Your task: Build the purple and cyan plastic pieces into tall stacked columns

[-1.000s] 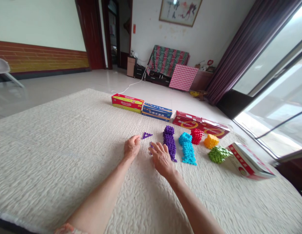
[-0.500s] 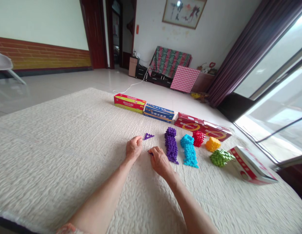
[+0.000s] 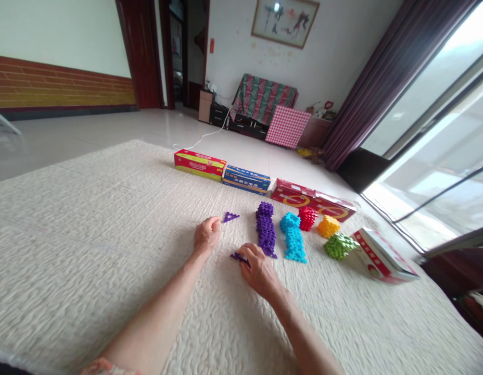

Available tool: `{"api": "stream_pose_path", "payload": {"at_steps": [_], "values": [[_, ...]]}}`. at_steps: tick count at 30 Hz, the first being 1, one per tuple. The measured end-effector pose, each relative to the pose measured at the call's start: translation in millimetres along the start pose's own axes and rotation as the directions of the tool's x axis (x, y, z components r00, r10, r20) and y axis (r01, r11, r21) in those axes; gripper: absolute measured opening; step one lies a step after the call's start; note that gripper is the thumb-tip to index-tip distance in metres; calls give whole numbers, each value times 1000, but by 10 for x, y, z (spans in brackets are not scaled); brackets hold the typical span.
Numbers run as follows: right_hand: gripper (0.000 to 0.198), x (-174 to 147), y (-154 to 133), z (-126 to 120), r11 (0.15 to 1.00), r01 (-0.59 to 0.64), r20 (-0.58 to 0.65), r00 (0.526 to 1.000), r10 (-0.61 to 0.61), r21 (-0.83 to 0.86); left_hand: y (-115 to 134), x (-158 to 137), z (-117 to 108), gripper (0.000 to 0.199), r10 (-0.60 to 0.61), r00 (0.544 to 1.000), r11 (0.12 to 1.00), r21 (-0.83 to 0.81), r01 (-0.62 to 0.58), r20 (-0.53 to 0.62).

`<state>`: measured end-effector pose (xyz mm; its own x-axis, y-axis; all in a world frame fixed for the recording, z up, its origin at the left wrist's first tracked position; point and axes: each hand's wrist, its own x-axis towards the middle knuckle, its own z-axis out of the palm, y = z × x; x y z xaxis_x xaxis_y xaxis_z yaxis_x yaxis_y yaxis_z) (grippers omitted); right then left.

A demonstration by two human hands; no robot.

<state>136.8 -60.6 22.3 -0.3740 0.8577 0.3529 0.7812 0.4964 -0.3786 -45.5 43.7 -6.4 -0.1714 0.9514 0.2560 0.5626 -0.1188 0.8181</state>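
Observation:
My left hand (image 3: 207, 233) is closed in a loose fist above the bed cover; whatever its fingers may hold is hidden. Just beyond it lies a small purple triangular plastic building piece (image 3: 230, 216), flat and apart from the hand. My right hand (image 3: 257, 264) has its fingers closed on a second purple building piece (image 3: 236, 256), low over the cover and partly covered by the fingers. To the right of my hands lies a long row of interlocked purple pieces (image 3: 266, 232), with a similar light-blue row (image 3: 294, 242) beside it.
Red (image 3: 307, 219), yellow (image 3: 328, 226) and green (image 3: 338, 246) piece clusters sit farther right, near a white-and-red box (image 3: 382, 256). A red-and-yellow box (image 3: 200, 165), a blue box (image 3: 246, 179) and dark red boxes (image 3: 294, 194) line the far edge of the quilted cover (image 3: 109, 219).
My right hand has come down slightly toward me and apart from the left, and more of its purple piece shows. My left hand stays closed. The whole view has shifted a little.

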Motion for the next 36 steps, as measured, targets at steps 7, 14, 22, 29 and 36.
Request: {"api": "stream_pose_path", "payload": {"at_steps": [7,14,22,29,36], "values": [[48,-233,376,-153,989,-16,-243,970,-20,-145,-16,3,1,30,-2,1000,1000,14,2,10],[49,-248,491,-171,974,-49,-253,968,-9,-222,-25,12,2,31,-12,1000,1000,16,11,15],[50,-285,429,-187,979,-38,-273,962,-19,-202,6,4,-7,30,-25,1000,1000,-3,25,20],[40,293,225,-102,995,46,-185,981,-62,-89,6,-17,-2,35,14,999,997,-75,-18,-53],[34,1134,204,315,988,-83,-78,994,73,-129,-4,13,2,39,-8,984,990,-142,-18,-178]]}}
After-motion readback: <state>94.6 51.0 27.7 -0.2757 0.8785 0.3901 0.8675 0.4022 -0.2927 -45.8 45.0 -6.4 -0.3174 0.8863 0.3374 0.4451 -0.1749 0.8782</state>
